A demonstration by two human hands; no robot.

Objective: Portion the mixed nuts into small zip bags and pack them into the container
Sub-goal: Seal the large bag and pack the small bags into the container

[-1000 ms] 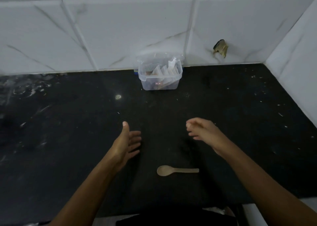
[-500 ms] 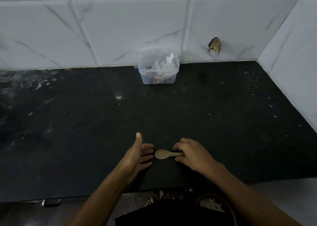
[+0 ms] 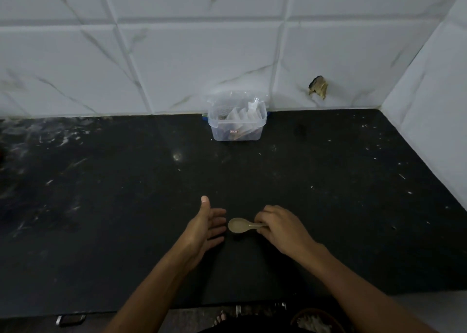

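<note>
A clear plastic container (image 3: 237,128) stands at the back of the black counter (image 3: 328,193) against the tiled wall, with several small zip bags (image 3: 242,114) standing in it. A small pale wooden spoon (image 3: 238,225) lies near the front of the counter, bowl to the left. My right hand (image 3: 280,228) has its fingers curled round the spoon's handle. My left hand (image 3: 206,225) is just left of the spoon bowl, palm facing right, thumb up, fingers relaxed and holding nothing.
White marble-look tiles form the back wall and a side wall (image 3: 434,120) on the right. A chipped hole (image 3: 318,86) marks the back wall. Below the counter edge are a drawer handle (image 3: 70,320) and a round bowl (image 3: 316,321) on the floor.
My hands dropped from mid-air toward the spoon; my right hand took hold of its handle, and my left hand came beside the bowl. Between half a second ago and now little moved.
</note>
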